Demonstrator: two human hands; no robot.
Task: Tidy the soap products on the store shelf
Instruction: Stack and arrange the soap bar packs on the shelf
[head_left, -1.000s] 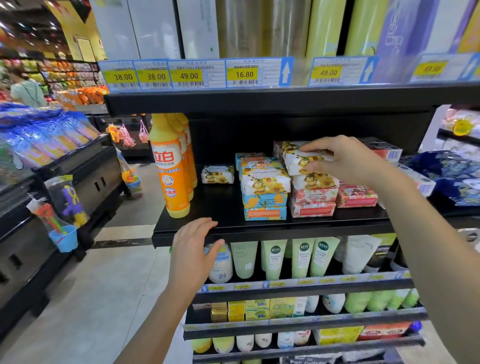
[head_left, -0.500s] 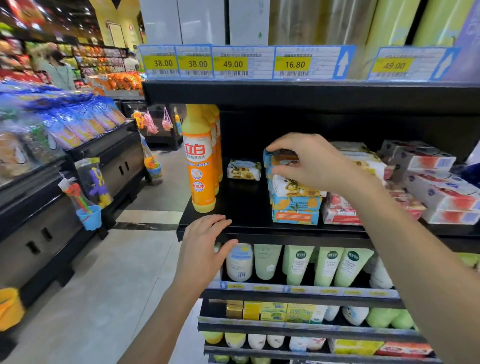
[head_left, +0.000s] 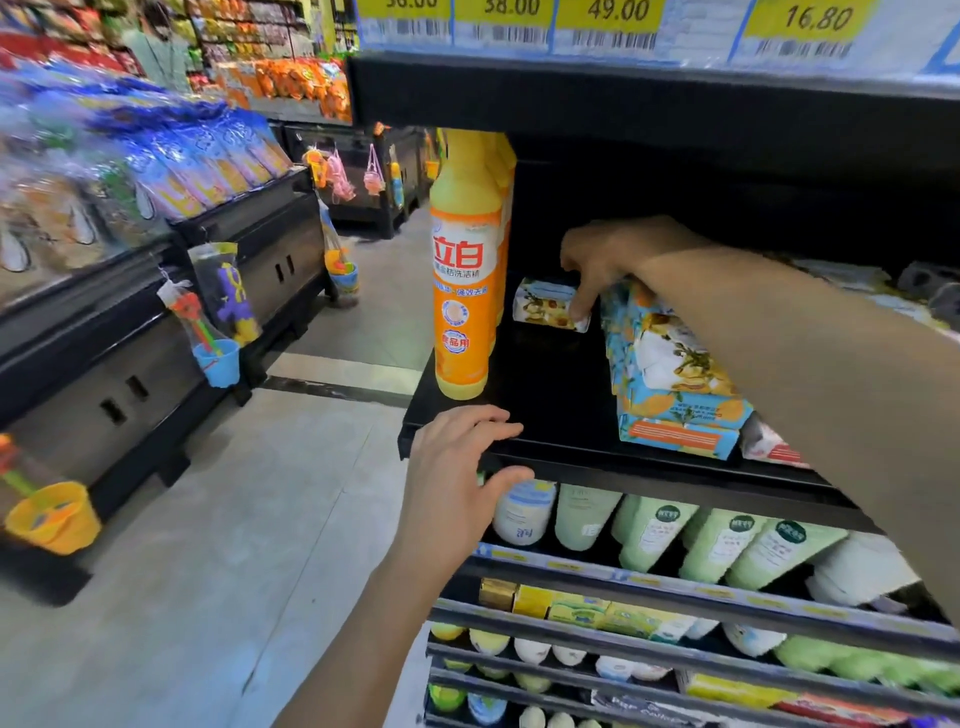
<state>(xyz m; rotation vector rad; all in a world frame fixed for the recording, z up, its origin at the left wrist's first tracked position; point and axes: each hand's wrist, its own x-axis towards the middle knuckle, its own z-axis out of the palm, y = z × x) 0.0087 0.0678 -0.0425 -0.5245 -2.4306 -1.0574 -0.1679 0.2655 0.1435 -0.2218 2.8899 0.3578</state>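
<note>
The soap bar lies on its side far back on the black shelf, alone, between the orange bottle to its left and the stack of soap packs to its right. My right grip reaches in from the right, over the top of that stack, and is clamped on the bar's right end, with one digit down its front face and the others curled behind it. The bar looks slightly tilted, though blur keeps me from saying whether it is off the shelf. My left grip is apart and relaxed: the fingers rest flat on the shelf's front edge just right of the bottle's base, and the thumb sits under the lip. Below that edge stands a row of pale green tubes, then yellow boxes one shelf lower. Price tags line the shelf above.
</note>
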